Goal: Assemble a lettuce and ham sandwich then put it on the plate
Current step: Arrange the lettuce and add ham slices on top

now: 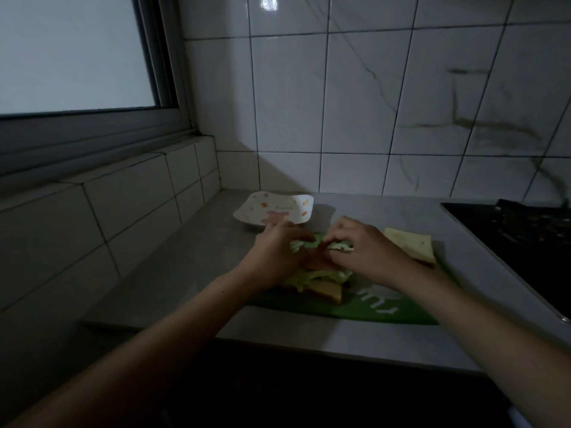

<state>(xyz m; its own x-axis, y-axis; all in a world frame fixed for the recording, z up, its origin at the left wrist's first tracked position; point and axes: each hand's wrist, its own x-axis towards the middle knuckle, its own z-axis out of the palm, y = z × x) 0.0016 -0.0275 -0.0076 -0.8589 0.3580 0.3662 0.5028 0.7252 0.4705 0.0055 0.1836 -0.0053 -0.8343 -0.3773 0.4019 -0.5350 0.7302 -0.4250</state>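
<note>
A slice of bread (329, 291) lies on a green mat (370, 312) with lettuce (312, 275) piled on it. A pink ham slice (318, 262) shows just above the lettuce, between my hands. My left hand (275, 253) and my right hand (369, 245) both pinch a green-and-white ham wrapper (309, 244) over the lettuce. I cannot tell whether the ham rests on the lettuce or hangs from the wrapper. A second bread slice (409, 245) lies on the mat to the right. The patterned white plate (247, 213) stands behind my left hand.
A black stove top (509, 242) fills the counter's right side. Tiled walls run along the back and the left, under a window (77, 57). The grey counter's front edge (309, 344) is near me.
</note>
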